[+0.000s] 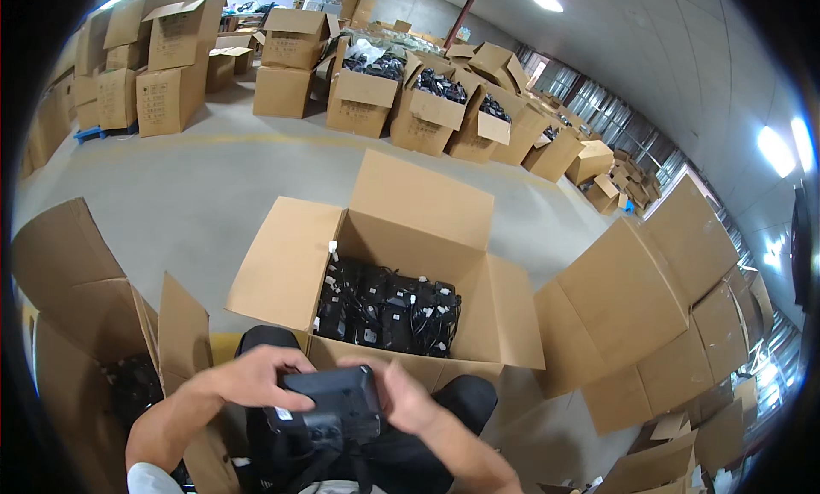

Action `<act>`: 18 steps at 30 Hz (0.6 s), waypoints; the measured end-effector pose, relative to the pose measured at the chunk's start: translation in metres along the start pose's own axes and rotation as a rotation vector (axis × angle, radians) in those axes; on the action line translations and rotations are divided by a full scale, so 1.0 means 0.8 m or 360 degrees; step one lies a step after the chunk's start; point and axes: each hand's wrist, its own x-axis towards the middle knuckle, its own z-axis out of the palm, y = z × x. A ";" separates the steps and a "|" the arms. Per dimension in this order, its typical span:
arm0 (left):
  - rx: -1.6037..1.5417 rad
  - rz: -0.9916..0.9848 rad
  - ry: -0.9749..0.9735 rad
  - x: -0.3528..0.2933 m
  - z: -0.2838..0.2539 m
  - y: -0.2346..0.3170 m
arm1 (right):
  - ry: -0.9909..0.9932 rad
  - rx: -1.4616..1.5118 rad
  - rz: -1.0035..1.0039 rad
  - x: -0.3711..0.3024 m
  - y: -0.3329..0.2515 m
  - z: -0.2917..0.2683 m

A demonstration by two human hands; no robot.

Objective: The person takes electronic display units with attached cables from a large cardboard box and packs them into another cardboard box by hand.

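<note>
A black, box-shaped electronic device [329, 402] is held over my lap, its exact kind unclear. My left hand [269, 379] grips its left end, with the thumb across the near face and the fingers partly hidden. A small white label shows beside that thumb. Close against the device's right end is my right hand [403, 397], smeared by motion, so its grip cannot be made out. Just beyond my hands stands an open cardboard box [427, 212], holding rows of black devices [389, 310] with coiled black cables and white connectors.
At my left, another open carton [73, 340] holds dark items. Large cartons [615, 297] lean at the right. Across the grey floor [256, 165], several open cartons [363, 97] filled with black cabled items form a row. Stacked cartons [175, 67] stand at the far left.
</note>
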 end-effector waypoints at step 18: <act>-0.0230 -0.0242 0.0807 -0.049 0.138 -0.069 | 0.1017 0.0681 0.0166 -0.079 0.169 0.031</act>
